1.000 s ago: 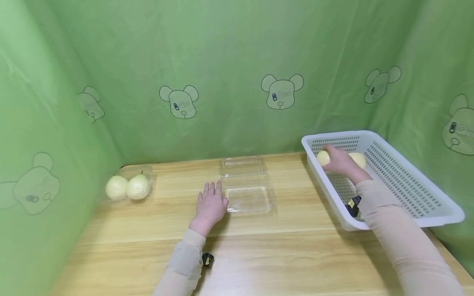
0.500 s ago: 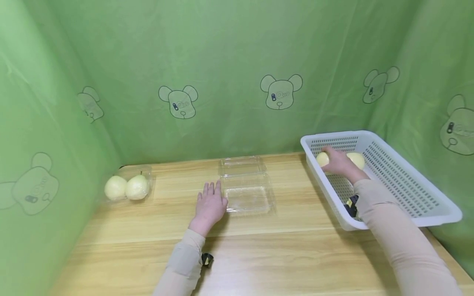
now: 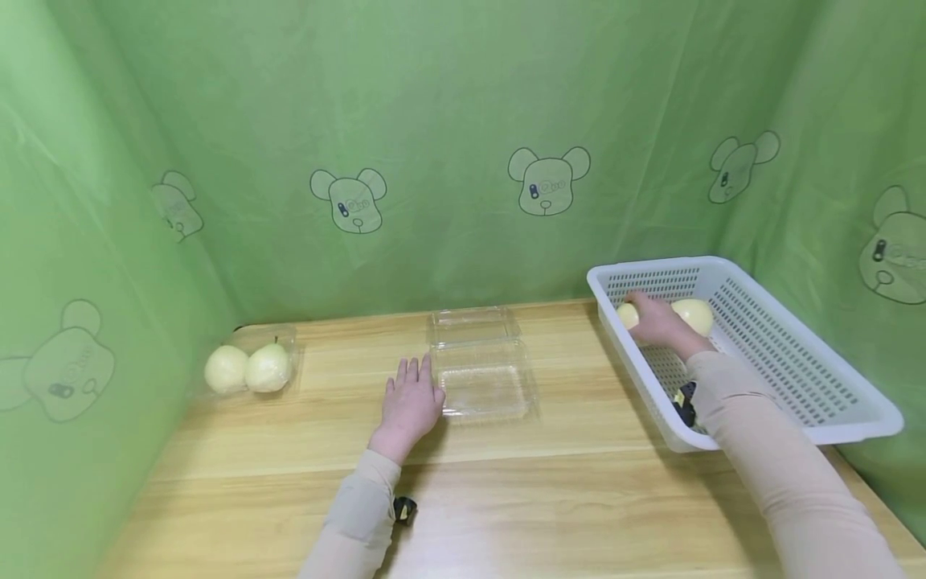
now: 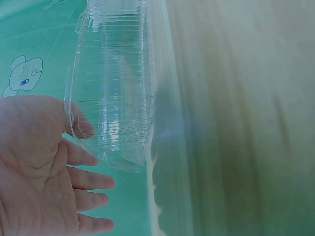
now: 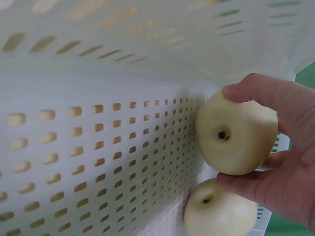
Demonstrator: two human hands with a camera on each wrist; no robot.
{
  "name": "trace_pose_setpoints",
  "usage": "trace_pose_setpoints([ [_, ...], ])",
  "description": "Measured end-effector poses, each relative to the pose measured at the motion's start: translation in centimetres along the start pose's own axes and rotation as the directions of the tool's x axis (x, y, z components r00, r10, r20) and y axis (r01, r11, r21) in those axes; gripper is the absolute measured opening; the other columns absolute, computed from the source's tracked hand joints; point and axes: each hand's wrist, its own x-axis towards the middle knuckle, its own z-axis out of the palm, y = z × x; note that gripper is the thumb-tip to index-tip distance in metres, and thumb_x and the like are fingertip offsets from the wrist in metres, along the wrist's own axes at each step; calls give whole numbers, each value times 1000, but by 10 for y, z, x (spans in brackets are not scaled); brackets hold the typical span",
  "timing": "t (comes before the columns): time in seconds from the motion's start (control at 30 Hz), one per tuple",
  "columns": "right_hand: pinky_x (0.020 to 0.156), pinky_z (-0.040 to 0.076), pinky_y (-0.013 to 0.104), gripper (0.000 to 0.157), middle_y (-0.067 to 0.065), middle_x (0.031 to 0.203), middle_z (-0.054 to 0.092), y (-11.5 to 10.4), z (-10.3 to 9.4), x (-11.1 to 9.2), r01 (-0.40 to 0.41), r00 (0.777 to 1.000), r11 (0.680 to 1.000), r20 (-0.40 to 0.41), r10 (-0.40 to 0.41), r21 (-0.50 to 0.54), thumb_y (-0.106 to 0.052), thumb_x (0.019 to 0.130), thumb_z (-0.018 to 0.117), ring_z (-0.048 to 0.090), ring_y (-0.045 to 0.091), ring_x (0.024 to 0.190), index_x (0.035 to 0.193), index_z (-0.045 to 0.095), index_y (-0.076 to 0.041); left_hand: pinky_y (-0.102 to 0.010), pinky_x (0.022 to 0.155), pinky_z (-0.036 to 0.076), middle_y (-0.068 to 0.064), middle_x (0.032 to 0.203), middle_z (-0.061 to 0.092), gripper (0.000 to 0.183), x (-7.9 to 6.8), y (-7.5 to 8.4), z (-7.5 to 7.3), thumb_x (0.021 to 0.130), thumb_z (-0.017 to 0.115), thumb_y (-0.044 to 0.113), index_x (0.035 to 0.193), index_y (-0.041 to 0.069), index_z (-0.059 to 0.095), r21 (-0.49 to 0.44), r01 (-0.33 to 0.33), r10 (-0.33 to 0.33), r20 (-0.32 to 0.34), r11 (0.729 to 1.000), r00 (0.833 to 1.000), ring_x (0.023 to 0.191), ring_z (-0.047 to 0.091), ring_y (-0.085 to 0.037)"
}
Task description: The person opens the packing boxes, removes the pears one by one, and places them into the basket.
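Note:
My right hand (image 3: 660,326) reaches into the white basket (image 3: 854,402) and grips a pale yellow pear (image 5: 236,135), thumb on one side and fingers on the other. A second pear (image 5: 219,211) lies beside it on the basket floor, partly behind the fingers in the right wrist view. My left hand (image 3: 412,402) lies by the left edge of a clear plastic clamshell box (image 3: 485,386), which stands with its lid laid back. In the left wrist view the thumb (image 4: 81,123) overlaps the box's rim, and the other fingers are extended.
At the far left of the wooden table (image 3: 506,507) stands another clear box (image 3: 285,334) with two pears (image 3: 246,369) in it. A green curtain (image 3: 434,257) printed with bear heads closes off the back and sides.
My right hand and the pear in it have shifted slightly down in the head view, inside the basket. The left hand and the clear box stay where they were.

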Motion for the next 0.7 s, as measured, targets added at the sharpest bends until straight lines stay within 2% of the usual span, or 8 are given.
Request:
trace_pose_setpoints([
  [0.17,99,39,70,75,40,128,49,1,2,1,-5,1000,1000,2,5,-13,-19,79,69,47,60,115,139,36,12,-59,120,22,-22,157,30,61,0,0,1,100,41,28,154,6,25,-3,2,-2,-1,1000,1000,149,20,-39],
  [0.37,99,38,70,79,41,127,49,1,2,0,-7,1000,1000,-14,8,16,-20,77,72,47,59,114,139,36,13,-58,121,21,-22,158,29,61,1,0,1,100,41,28,154,7,24,2,5,-5,4,1000,1000,150,20,-38],
  [0.7,105,35,69,86,42,133,44,1,-6,0,-47,998,999,41,46,19,-21,78,74,43,59,120,142,31,16,-58,121,21,-21,158,28,62,2,-1,3,100,42,28,155,7,23,-1,13,-13,4,1000,1000,150,19,-38],
])
